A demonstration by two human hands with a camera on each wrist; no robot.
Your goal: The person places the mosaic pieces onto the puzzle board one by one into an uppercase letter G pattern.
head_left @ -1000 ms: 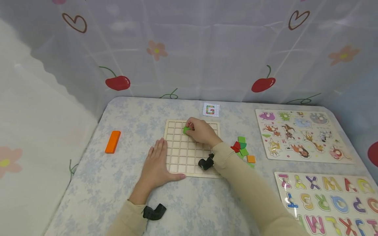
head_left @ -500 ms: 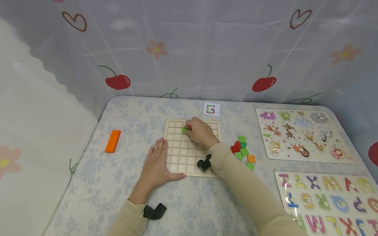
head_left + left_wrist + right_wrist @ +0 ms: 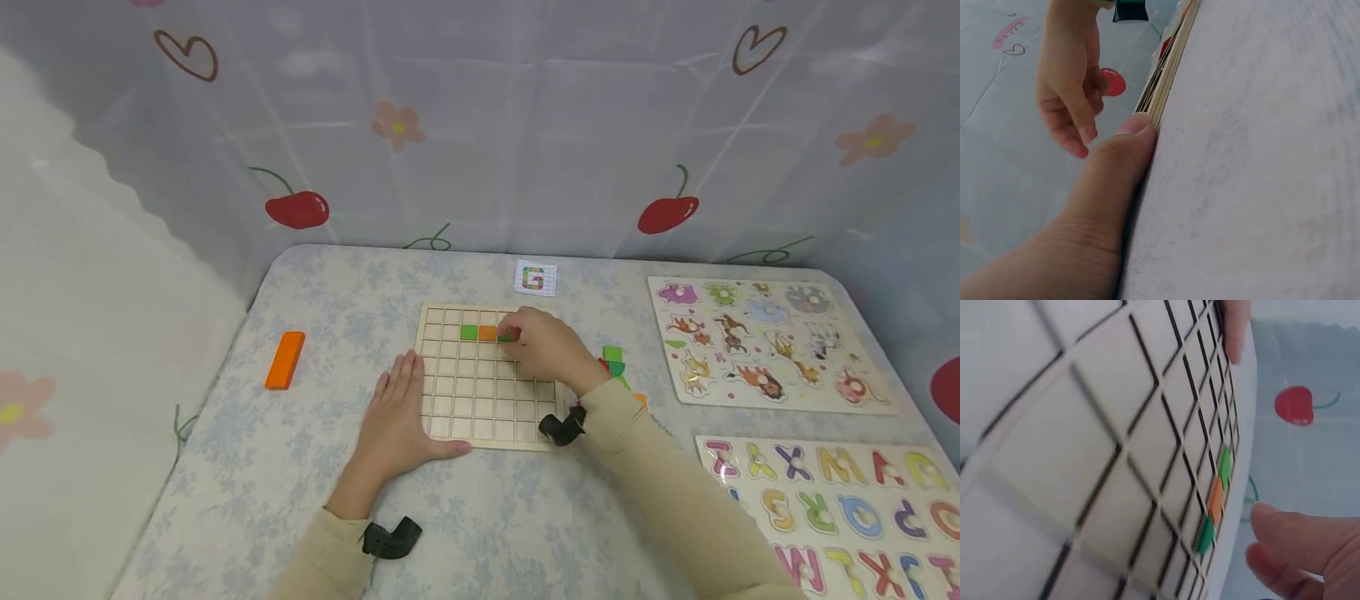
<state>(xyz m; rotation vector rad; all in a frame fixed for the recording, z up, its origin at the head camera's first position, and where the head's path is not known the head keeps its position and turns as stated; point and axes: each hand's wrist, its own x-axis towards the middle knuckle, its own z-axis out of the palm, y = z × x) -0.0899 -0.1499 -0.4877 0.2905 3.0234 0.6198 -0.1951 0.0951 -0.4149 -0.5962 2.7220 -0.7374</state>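
On the second row of the wooden grid board [image 3: 480, 392] a dark green square tile [image 3: 506, 336] sits in its cell, third in a run: light green square tile [image 3: 468, 332], orange square tile [image 3: 487, 333], then the dark green one, all touching side by side. Right hand [image 3: 549, 347] is over the dark green tile with fingers bent down at it; head view suggests fingertips on it, wrist view shows the fingers [image 3: 1291, 534] curled just beside it with a small gap, so cannot tell if it's actually pinched. Left hand [image 3: 395, 421] lies flat on the tabletop [image 3: 300, 467], fingers straight, holding nothing, thumb [image 3: 1125, 140] pressed against the board's near-left edge. Black wrist straps on both sleeves. Right of the board, partly behind the right arm, a loose pile of green, red and orange tiles [image 3: 617, 367]. Small pattern card [image 3: 536, 278] just beyond the board's far edge. Orange rectangular wooden block [image 3: 286, 360] well apart on the left. Animal peg puzzle [image 3: 765, 343] at far right, alphabet letter puzzle [image 3: 840, 500] nearer at right. Curtain with cherries and hearts [image 3: 480, 125] behind the tabletop.
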